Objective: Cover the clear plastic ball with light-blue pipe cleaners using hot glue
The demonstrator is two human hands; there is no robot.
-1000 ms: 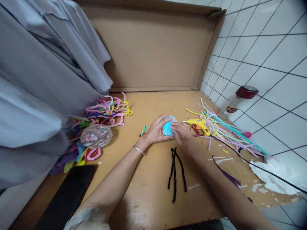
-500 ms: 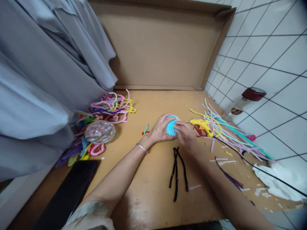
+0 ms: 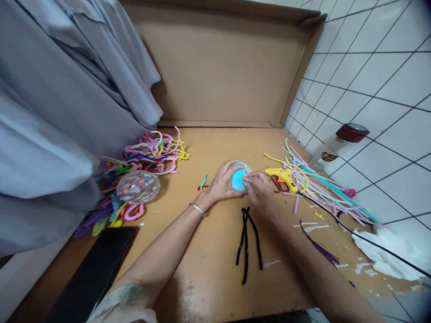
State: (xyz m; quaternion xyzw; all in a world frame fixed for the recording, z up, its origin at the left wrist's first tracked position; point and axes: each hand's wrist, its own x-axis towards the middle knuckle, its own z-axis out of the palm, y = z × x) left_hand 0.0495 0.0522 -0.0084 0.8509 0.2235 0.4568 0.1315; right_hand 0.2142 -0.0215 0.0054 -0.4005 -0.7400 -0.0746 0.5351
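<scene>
A small round object wound in rows of light-blue pipe cleaner (image 3: 238,178), with a pale patch at its upper right, is held just over the table. My left hand (image 3: 224,180) curls around its left side and grips it. At its right edge, my right hand (image 3: 260,186) has thumb and forefinger pinched together against the blue rows; whatever lies between those fingertips is too small to make out. Several black pipe cleaners (image 3: 245,244) lie on the table below my hands. A short turquoise and a red piece (image 3: 203,181) rest left of my left wrist.
On the right lie a yellow glue gun (image 3: 282,176) with a black cord, loose pastel pipe cleaners (image 3: 323,188), a purple bundle (image 3: 319,246) and white tissue (image 3: 387,253). A jar (image 3: 340,141) stands behind. At left are tangled pipe cleaners (image 3: 151,150), a clear ball (image 3: 138,187) and a phone (image 3: 97,264).
The view has shifted slightly, so the table's things appear a little further left. My right fingertips have moved slightly on the blue rows; my left hand keeps its hold.
</scene>
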